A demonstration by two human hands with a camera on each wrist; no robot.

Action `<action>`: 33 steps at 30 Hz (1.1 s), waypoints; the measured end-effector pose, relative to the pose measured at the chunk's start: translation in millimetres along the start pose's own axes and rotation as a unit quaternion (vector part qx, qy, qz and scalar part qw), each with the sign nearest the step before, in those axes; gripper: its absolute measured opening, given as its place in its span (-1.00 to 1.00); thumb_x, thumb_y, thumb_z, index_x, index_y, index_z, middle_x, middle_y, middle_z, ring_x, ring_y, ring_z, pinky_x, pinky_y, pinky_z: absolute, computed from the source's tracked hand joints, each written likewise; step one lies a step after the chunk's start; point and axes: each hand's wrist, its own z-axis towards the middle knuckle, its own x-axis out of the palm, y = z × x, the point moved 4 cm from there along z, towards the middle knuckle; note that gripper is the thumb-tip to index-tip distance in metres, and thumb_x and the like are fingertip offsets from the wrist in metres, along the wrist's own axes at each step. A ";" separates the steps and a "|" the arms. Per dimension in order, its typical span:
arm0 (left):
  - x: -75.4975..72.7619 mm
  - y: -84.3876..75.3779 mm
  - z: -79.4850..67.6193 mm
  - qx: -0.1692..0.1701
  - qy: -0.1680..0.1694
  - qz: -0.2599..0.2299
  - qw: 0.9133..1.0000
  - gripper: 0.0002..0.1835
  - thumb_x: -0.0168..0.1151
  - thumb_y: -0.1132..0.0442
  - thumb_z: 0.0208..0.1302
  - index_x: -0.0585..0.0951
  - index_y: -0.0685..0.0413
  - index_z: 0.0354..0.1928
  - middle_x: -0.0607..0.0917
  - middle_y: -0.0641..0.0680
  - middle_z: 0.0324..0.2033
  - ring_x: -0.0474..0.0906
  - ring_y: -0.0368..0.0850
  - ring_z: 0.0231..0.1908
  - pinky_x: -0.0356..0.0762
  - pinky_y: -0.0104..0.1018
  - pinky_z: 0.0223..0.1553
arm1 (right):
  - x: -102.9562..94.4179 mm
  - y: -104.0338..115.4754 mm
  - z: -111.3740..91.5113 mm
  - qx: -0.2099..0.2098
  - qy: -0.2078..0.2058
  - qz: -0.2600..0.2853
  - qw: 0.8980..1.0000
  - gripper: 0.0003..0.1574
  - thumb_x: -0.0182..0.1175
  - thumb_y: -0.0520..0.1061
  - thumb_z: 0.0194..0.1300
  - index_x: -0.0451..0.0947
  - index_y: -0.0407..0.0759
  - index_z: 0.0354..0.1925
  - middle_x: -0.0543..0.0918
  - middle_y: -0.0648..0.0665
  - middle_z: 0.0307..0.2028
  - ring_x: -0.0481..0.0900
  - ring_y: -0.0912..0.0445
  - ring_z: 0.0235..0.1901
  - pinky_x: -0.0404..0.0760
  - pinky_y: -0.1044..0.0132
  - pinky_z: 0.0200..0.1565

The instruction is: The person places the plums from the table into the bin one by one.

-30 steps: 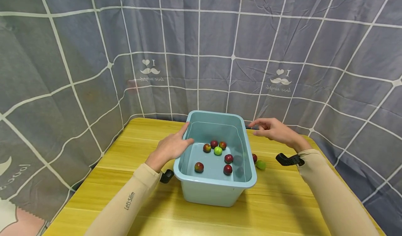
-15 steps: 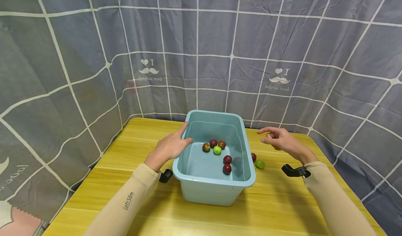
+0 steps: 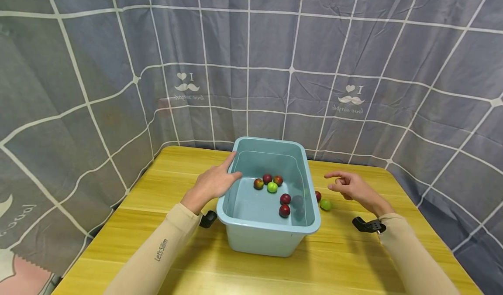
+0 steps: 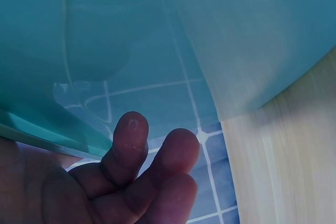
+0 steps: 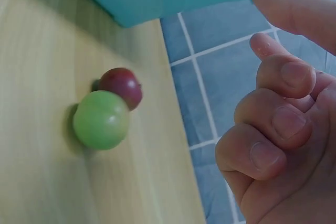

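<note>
In the head view my left hand [image 3: 214,183] holds the left rim of a light blue plastic bin [image 3: 261,227], thumb on the inner side and other fingers outside. Its curled fingers [image 4: 173,153] show under the rim in the left wrist view. Several small dark red fruits [image 3: 284,210] and a green fruit [image 3: 272,187] lie on the bin's floor. My right hand [image 3: 355,188] hovers right of the bin and holds nothing; its index finger reaches forward, the others curl loosely. Below it on the table, a green fruit [image 5: 101,120] sits beside a dark red fruit [image 5: 121,86].
The bin stands on a yellow wood-grain table [image 3: 180,164]. A grey curtain [image 3: 267,90] with white grid lines hangs behind and at both sides. The bin's right wall partly hides the red fruit outside it in the head view.
My right hand has moved right and down, away from the bin's rim toward the two outside fruits. A red fruit near the bin's front left has dropped out of sight. The left hand stays put.
</note>
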 end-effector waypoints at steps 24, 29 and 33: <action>0.7 0.5 0.0 -0.002 0.004 -0.007 1.000 -0.15 -0.07 -0.26 0.37 -0.14 -0.43 0.62 0.58 0.18 0.24 0.60 0.00 -0.23 0.45 -0.19 -0.42 | 13.5 -66.6 -12.3 0.070 -0.024 0.037 0.997 -0.25 0.27 -0.02 0.39 0.33 -0.32 0.39 0.23 0.05 -0.64 0.17 0.18 -0.66 0.21 0.30 -0.59; 1.1 0.6 0.1 -0.002 0.004 -0.007 1.000 -0.15 -0.07 -0.26 0.38 -0.13 -0.42 0.62 0.58 0.18 0.24 0.60 0.00 -0.24 0.46 -0.19 -0.42 | 15.3 -77.5 -13.0 0.078 -0.024 0.030 0.996 -0.29 0.28 -0.01 0.38 0.37 -0.26 0.37 0.29 0.03 -0.63 0.24 0.17 -0.66 0.24 0.35 -0.62; 1.0 0.3 0.2 -0.001 0.002 -0.006 1.000 -0.15 -0.06 -0.25 0.37 -0.12 -0.42 0.62 0.57 0.18 0.26 0.61 0.01 -0.22 0.47 -0.19 -0.41 | 17.4 -84.1 -11.7 0.071 -0.016 0.023 0.997 -0.32 0.28 -0.03 0.38 0.38 -0.29 0.35 0.32 0.01 -0.65 0.26 0.17 -0.69 0.25 0.36 -0.64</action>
